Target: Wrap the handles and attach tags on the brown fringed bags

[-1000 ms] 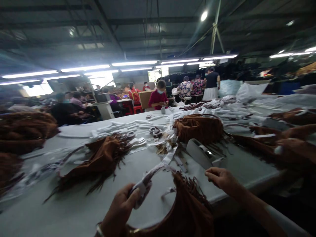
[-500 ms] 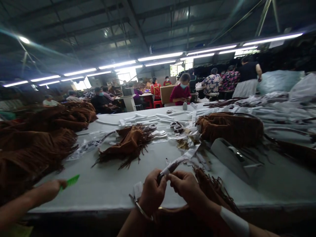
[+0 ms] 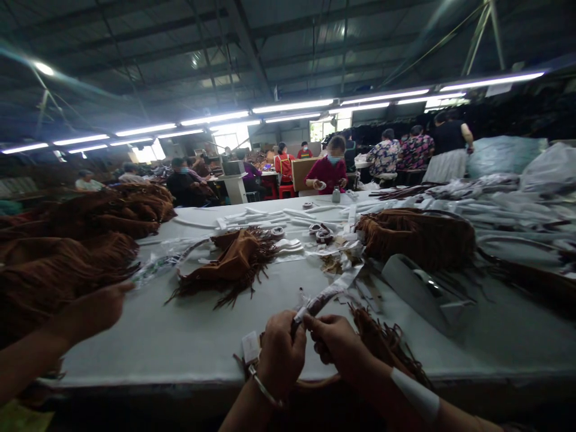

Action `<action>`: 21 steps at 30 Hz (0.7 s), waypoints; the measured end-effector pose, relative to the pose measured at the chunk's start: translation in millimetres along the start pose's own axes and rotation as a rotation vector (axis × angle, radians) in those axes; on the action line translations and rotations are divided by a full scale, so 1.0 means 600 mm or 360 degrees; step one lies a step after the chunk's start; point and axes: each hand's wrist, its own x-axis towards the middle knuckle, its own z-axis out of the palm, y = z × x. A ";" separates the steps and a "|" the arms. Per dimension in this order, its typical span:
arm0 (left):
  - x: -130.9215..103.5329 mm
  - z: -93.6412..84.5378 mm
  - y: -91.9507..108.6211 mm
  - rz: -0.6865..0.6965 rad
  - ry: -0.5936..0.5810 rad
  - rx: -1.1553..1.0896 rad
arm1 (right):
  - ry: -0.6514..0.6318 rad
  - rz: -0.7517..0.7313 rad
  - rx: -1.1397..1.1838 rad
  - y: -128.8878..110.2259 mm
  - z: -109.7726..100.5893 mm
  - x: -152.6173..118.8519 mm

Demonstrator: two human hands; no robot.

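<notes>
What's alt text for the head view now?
The left hand grips a strap partly wrapped in white while the right hand pinches it. Fringed brown bags and a tape dispenser lie on the white table; another person's hand is at left.

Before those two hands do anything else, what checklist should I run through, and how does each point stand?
1. Left hand closed round the strap: ok.
2. Right hand up at the strap, next to the left: ok.
3. White wrapping lying smooth: cannot tell, too dim and small.
4. Brown fringed piece fully in view: not ok, the right arm hides part.
5. Co-worker's hand apart from these two: ok, it is by the brown heap.
6. Grey dispenser-like object apart from both hands: ok.
</notes>
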 end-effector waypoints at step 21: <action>0.016 -0.012 -0.001 -0.0327 -0.0261 -0.0912 | -0.0091 -0.0569 0.0076 0.030 0.026 0.000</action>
